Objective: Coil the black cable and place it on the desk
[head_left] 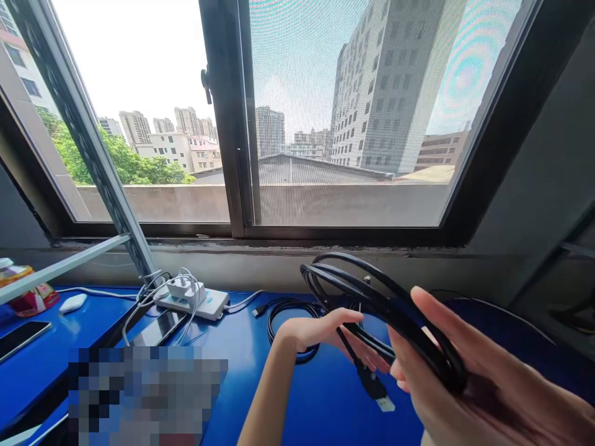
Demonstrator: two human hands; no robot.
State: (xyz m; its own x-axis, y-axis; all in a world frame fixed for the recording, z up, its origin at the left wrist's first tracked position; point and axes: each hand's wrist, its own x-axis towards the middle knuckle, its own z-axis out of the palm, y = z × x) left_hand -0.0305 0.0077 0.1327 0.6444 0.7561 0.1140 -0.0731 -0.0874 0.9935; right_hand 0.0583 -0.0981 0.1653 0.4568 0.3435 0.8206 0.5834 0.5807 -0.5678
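A coiled black USB cable [372,290] is held up over the blue table. My right hand [446,365] is closed around the lower end of the coil, its thumb raised along the loops. Behind the coil is my left hand [320,334], with thumb and fingers stretched apart; its fingertips are partly covered by cable strands. The USB plug [374,387] hangs down in front of the left fingers, its metal tip pointing to the lower right. Another coiled black cable [274,325] lies on the table behind my left wrist.
A white power strip [211,303] with chargers and tangled white cords sits by the wall. Phones [160,328], a white mouse-like object [73,303] and a red-labelled bottle [32,297] lie leftward. A metal frame post [105,167] rises there. A blurred patch hides the lower left.
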